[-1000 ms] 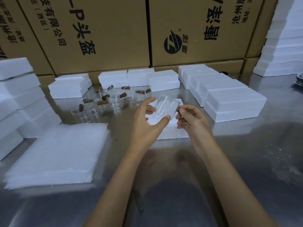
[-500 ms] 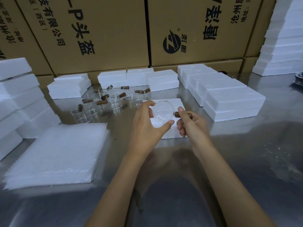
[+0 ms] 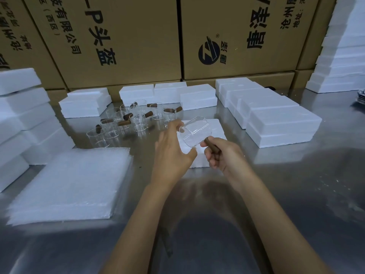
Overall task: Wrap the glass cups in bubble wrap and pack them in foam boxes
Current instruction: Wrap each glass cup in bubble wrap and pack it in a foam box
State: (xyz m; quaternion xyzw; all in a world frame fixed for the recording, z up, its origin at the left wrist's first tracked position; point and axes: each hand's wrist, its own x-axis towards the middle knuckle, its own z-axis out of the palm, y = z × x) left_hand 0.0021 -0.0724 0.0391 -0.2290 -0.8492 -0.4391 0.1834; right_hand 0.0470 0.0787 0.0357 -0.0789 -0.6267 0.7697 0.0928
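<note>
A clear glass cup with a brown wooden handle is held tilted above a white foam box in the middle of the steel table. My left hand holds the cup's body between thumb and fingers. My right hand grips the wooden handle. Several more glass cups with brown handles stand in a cluster behind and to the left. A stack of bubble wrap sheets lies at the near left.
Closed foam boxes line the right side, more foam boxes sit along the back, and foam stacks rise at the left. Large cardboard cartons wall off the back. Bare steel table spreads at the near right.
Both hands have turned the cup: first seen side-on, then mouth towards me, now tilted with the handle down in my right hand. The hands stayed over the foam box.
</note>
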